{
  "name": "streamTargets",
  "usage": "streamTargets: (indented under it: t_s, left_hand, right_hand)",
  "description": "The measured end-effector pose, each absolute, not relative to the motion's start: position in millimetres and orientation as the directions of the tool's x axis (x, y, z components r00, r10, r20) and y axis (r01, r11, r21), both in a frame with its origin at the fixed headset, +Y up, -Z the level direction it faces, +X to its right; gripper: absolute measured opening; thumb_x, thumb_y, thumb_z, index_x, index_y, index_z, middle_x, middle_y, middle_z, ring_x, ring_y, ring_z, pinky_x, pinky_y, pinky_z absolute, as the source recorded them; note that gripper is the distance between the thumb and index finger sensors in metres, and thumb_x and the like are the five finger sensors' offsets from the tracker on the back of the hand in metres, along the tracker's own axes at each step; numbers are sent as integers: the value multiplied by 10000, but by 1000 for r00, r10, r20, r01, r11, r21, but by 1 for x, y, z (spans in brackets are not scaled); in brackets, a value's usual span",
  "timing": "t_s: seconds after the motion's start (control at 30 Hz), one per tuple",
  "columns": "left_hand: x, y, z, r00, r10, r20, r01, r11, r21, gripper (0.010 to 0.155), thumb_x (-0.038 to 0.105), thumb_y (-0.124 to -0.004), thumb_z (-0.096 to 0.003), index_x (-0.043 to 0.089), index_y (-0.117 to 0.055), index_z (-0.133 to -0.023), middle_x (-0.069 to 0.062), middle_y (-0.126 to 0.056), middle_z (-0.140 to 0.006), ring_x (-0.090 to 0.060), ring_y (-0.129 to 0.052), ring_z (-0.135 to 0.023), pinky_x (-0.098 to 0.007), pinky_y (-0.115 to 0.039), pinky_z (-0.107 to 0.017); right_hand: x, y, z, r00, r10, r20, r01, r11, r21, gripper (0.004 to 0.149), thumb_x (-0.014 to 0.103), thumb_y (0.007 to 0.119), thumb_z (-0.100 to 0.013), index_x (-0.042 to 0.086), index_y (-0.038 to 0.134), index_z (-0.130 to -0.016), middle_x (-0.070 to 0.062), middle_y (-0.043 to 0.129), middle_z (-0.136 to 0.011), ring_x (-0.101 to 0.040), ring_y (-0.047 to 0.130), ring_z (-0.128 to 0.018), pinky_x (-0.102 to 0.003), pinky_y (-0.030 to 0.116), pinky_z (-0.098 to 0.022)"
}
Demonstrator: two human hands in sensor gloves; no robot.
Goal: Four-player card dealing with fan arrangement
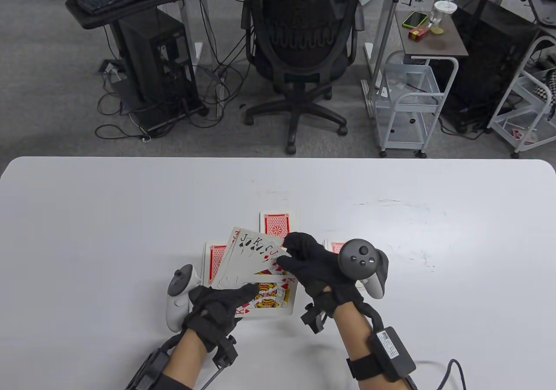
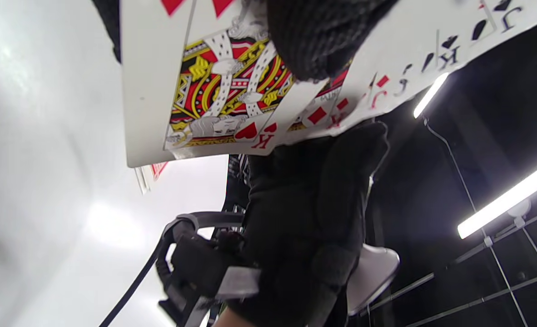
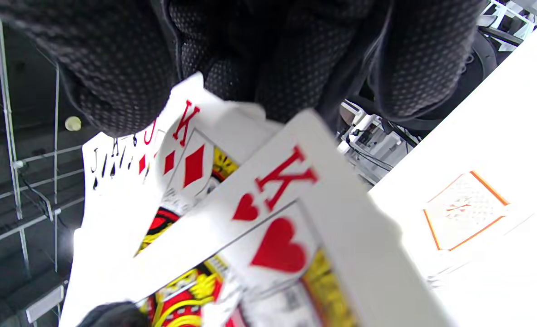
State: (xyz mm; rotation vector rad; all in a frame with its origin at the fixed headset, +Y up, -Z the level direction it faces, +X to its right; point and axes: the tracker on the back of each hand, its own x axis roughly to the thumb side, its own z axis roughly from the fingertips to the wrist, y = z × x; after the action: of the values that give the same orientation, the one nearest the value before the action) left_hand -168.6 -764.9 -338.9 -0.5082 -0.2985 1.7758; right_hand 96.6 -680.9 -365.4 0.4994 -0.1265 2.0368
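Note:
A fan of face-up cards [image 1: 256,272] showing jacks and kings is held just above the white table [image 1: 108,216]. My left hand [image 1: 243,292] grips the fan's lower end, thumb laid across the king of hearts. My right hand [image 1: 290,251] pinches the fan's upper right edge. In the left wrist view the fan [image 2: 232,91] fills the top, with my thumb on it. The right wrist view shows the king of hearts [image 3: 277,227] and the king of diamonds [image 3: 186,159] under my right fingers [image 3: 268,54]. Three face-down red-backed piles lie around the fan: far [image 1: 276,224], left [image 1: 212,262], and right [image 1: 334,247], the last partly hidden.
A black office chair [image 1: 299,55] stands beyond the table's far edge, beside a white wire cart [image 1: 408,103] and a computer tower [image 1: 156,68]. A face-down card [image 3: 466,211] lies on the table in the right wrist view.

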Motion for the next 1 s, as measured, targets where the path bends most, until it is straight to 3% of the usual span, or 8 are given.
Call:
streamTargets:
  t_s: [0.1,0.2,0.27,0.37,0.5,0.8,1.0]
  left_hand:
    - [-171,-767,-337,-213,958,-191,-878,-273,-392,566,251,-801,-542,441,-587,-1030,79,-786,-1035,-351,-853,-930,-484,-826,-616]
    - [-171,-768,-335,-223,954,-200,-898,-281,-339,571,250,-801,-542,432,-578,-1035,73,-791,-1030,-355,-867,-916,-481,-840,-601]
    - [-171,-768,-334,-221,953,-205,-901,-281,-331,574,250,-802,-542,430,-573,-1037,72,-791,-1029,-353,-867,-917,-480,-841,-600]
    - [-170,-767,-333,-206,957,-204,-904,-266,-335,574,247,-806,-539,425,-580,-1036,67,-795,-1027,-358,-869,-913,-486,-838,-597]
    - [-166,-764,-333,-153,972,-180,-909,-210,-361,568,246,-812,-534,425,-599,-1028,67,-801,-1023,-361,-872,-909,-489,-840,-592]
    - [-163,-764,-336,-140,976,-168,-878,-200,-434,554,243,-823,-526,422,-630,-1013,63,-809,-1014,-337,-904,-888,-482,-847,-585]
    - [-160,-764,-336,-141,975,-170,-866,-205,-456,554,246,-829,-523,424,-635,-1010,63,-810,-1013,-324,-924,-875,-472,-858,-578]
  right_hand:
    - [90,-677,-359,-474,749,464,-836,-548,31,610,410,876,-495,140,640,-988,-59,806,-812,-280,987,-590,-647,690,-539]
    - [83,-674,-352,-526,658,539,-800,-598,-49,708,399,866,-502,146,528,-1071,-65,794,-824,-303,974,-608,-663,676,-541]
    - [80,-672,-349,-562,605,565,-766,-639,-78,689,414,862,-505,211,541,-1081,-62,788,-827,-304,959,-614,-670,667,-547]
    - [77,-670,-344,-597,574,560,-756,-636,-153,530,452,866,-498,287,692,-971,-26,812,-789,-289,961,-593,-671,665,-549]
    - [77,-666,-340,-643,565,517,-736,-642,-214,407,414,918,-463,275,792,-824,5,836,-748,-271,973,-567,-678,659,-551]
    - [86,-662,-348,-656,580,483,-726,-661,-192,441,262,850,-442,110,770,-849,-69,904,-700,-256,1068,-546,-635,714,-540]
    - [94,-665,-354,-629,634,450,-753,-640,-150,424,265,804,-466,100,726,-849,-69,907,-696,-265,1090,-531,-614,750,-515]
